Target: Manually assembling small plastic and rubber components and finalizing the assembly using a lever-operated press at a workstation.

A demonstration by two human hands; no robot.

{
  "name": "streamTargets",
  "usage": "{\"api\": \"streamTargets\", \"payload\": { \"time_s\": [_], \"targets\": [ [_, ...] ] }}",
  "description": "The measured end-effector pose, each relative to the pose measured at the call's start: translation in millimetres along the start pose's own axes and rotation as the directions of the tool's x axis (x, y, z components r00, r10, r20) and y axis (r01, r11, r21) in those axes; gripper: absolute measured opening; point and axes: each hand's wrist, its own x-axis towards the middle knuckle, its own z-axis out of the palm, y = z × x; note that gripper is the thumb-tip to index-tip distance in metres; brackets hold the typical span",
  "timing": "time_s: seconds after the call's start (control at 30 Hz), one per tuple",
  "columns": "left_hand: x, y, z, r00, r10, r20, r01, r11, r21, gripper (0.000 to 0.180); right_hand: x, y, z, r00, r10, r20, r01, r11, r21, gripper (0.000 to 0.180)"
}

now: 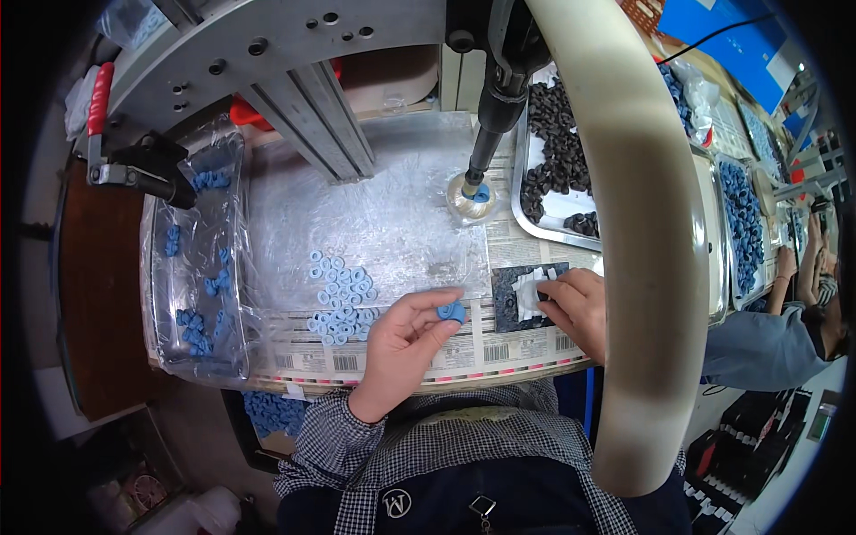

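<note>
My left hand [399, 346] is closed, pinching a small blue ring-shaped part [451, 311] between thumb and fingers above the table's front. To its left, light blue rings [342, 294] lie in a loose pile, partly on a metal plate [401, 241]. My right hand [580, 308] has its fingertips pressed together at a crumpled white cloth or paper [529, 296] on a dark speckled slab [504, 312]; what they pinch is hidden. Beyond my hands, a machine's rod [482, 152] points down onto a round holder [459, 201], where another blue part [481, 193] sits.
A thick pale tube [642, 205] arches down at the right, close to my right hand. Behind it stands a metal tray [557, 227] of black parts. A plastic-lined tray [201, 267] with blue parts is at the left. Another person's arm [785, 267] shows far right.
</note>
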Motion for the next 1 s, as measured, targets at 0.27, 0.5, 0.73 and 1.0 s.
{"api": "streamTargets", "payload": {
  "time_s": [0.27,0.5,0.73,1.0],
  "targets": [
    [5.1,4.8,19.1,0.992,0.125,-0.01,-0.116,0.946,0.302,0.036,11.7,-31.8,-6.6,0.987,0.149,-0.058,-0.099,0.854,0.511,0.026],
    [7.3,5.0,23.3,0.96,0.276,0.053,-0.269,0.848,0.457,0.04,14.6,-33.6,25.2,0.985,-0.015,-0.173,0.096,0.876,0.473,0.033],
    [4.9,5.9,24.4,0.967,0.249,0.057,-0.244,0.834,0.495,0.042,17.6,-36.3,28.8,0.981,-0.038,-0.192,0.116,0.901,0.417,0.033],
    [4.8,4.9,25.2,0.945,0.32,0.069,-0.311,0.813,0.492,0.043,16.8,-41.4,25.9,0.982,-0.002,-0.188,0.091,0.881,0.465,0.032]
  ]
}}
